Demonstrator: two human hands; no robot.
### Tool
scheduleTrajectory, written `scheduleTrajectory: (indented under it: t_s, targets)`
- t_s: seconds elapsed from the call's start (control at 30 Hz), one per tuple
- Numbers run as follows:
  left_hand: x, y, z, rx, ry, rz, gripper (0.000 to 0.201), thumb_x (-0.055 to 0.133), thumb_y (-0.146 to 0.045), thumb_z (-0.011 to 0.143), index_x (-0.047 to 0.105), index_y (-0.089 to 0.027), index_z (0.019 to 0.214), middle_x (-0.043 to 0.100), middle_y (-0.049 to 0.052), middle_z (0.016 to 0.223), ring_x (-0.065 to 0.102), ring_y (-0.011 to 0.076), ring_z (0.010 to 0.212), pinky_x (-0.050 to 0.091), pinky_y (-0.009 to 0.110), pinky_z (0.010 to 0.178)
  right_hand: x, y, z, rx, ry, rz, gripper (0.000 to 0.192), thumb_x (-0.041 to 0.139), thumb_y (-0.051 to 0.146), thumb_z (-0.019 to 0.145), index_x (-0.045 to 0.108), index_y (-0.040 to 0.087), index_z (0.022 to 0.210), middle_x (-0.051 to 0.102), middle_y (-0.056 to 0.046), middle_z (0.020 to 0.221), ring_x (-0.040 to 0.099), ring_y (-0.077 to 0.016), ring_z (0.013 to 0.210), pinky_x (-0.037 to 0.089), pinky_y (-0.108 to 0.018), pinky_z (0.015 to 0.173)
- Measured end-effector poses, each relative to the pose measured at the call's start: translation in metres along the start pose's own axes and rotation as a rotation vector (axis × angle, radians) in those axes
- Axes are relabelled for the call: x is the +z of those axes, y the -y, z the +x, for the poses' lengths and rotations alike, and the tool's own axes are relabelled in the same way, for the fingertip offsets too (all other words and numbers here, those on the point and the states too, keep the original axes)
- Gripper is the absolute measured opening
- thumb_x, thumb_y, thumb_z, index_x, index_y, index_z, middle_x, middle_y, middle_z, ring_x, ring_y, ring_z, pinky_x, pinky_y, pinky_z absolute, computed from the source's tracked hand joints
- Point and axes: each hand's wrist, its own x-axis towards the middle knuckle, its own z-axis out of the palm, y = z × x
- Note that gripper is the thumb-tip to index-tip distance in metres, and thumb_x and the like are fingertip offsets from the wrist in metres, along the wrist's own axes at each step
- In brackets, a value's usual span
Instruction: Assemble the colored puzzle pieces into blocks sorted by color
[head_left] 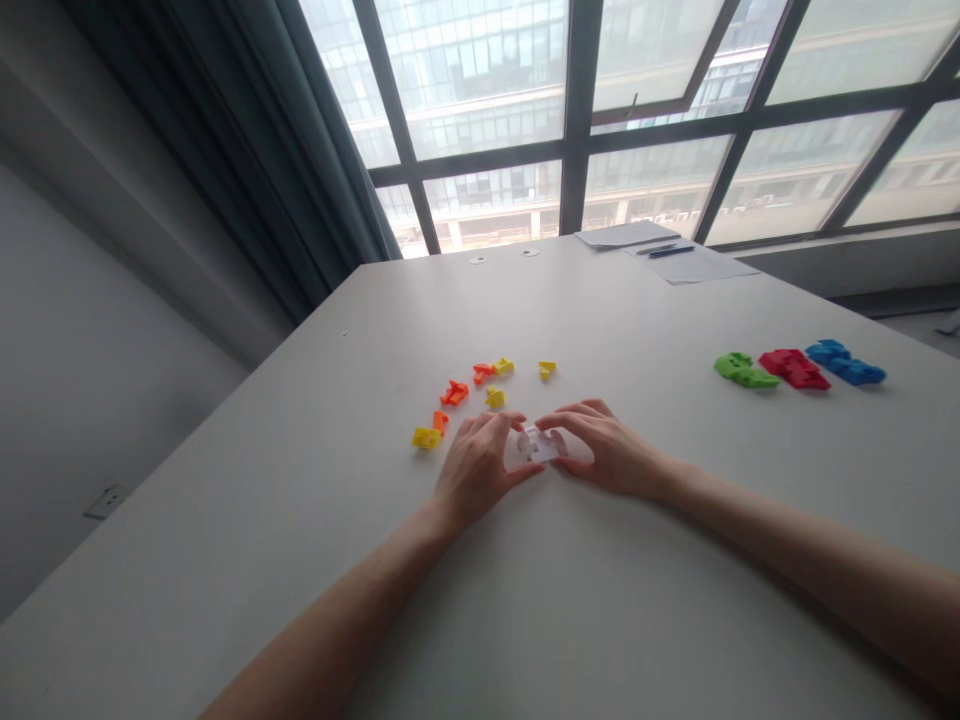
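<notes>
Between my two hands is a small white plastic piece (543, 446) with curved cut-outs, just above or on the table. My left hand (482, 455) has its thumb and fingers curled around the left side of that piece. From the right, my right hand (600, 445) pinches its other side with thumb and fingertips. Left of the hands lie small orange pieces (454, 393) and yellow pieces (427, 438). One yellow piece (495, 397) rests just beyond my left fingers, and another yellow piece (547, 369) sits farther back.
On the right of the white table (360, 330) are green (744, 370), red (793, 369) and blue (845, 361) plastic pieces. Papers (697, 264) with dark pens (671, 251) lie at the far edge, before the window. A dark curtain (247, 130) hangs at left.
</notes>
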Motion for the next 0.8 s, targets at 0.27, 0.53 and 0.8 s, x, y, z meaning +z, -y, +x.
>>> scheduleTrajectory:
  t_s: [0.27, 0.53, 0.8]
  targets:
    - [0.0004, 0.0012, 0.0002, -0.004, 0.022, -0.036, 0.051, 0.080, -0.038, 0.071, 0.054, -0.020, 0.111, 0.067, 0.005, 0.100, 0.062, 0.0245, 0.095, 0.047, 0.038, 0.088, -0.0004, 0.0002, 0.0001, -0.007, -0.018, 0.011, 0.032, 0.063, 0.026, 0.085, 0.059, 0.023, 0.116, 0.070, -0.006, 0.112, 0.062, -0.0214, 0.106, 0.040, -0.039, 0.097]
    - [0.0031, 0.0052, -0.0005, 0.021, 0.044, -0.096, 0.055, 0.080, -0.042, 0.070, 0.054, -0.021, 0.113, 0.066, 0.005, 0.100, 0.061, 0.0247, 0.095, 0.048, 0.039, 0.088, -0.0005, -0.0004, 0.0003, -0.009, 0.047, 0.012, 0.045, 0.062, 0.026, 0.082, 0.052, 0.022, 0.126, 0.065, -0.008, 0.122, 0.058, -0.0239, 0.115, 0.039, -0.042, 0.100]
    - [0.0022, 0.0052, -0.0005, -0.023, 0.061, -0.096, 0.050, 0.081, -0.045, 0.067, 0.056, -0.021, 0.104, 0.066, 0.005, 0.100, 0.060, 0.0248, 0.092, 0.048, 0.039, 0.085, -0.0021, 0.0017, -0.0005, 0.036, 0.079, 0.003, 0.052, 0.064, 0.026, 0.080, 0.051, 0.020, 0.130, 0.063, -0.010, 0.128, 0.054, -0.0258, 0.120, 0.040, -0.043, 0.101]
